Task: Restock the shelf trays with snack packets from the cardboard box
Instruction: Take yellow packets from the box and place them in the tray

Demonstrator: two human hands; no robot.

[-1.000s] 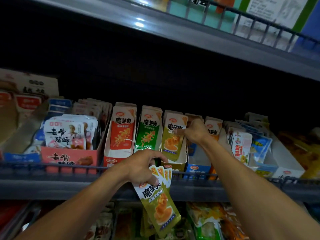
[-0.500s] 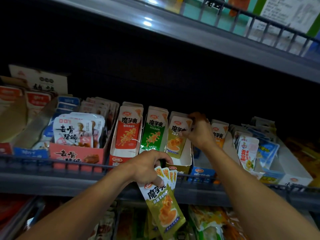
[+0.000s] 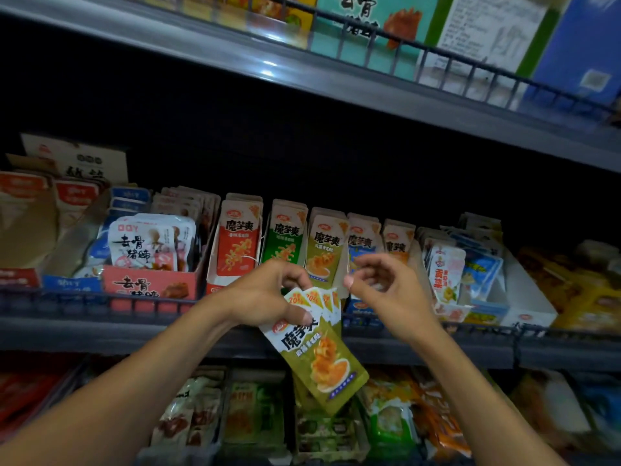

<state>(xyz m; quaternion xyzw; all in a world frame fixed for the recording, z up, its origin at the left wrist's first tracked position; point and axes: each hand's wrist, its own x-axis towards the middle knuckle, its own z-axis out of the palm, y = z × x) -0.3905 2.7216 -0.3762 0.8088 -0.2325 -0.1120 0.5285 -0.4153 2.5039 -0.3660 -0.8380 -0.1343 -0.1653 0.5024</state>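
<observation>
Left hand (image 3: pixel 268 297) pinches four fanned glossy olive packets (image 3: pixel 322 351), flat rectangles, hanging toward 5 o'clock. Right hand (image 3: pixel 379 287) at 3 o'clock, fingers loosely curled, empty. Behind, at 12 o'clock, olive tray (image 3: pixel 341 267) holds matching packets.

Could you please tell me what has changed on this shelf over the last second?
The right hand drew back from the olive-green snack tray toward the fanned olive-green snack packets, empty. The left hand still grips those packets.
</observation>
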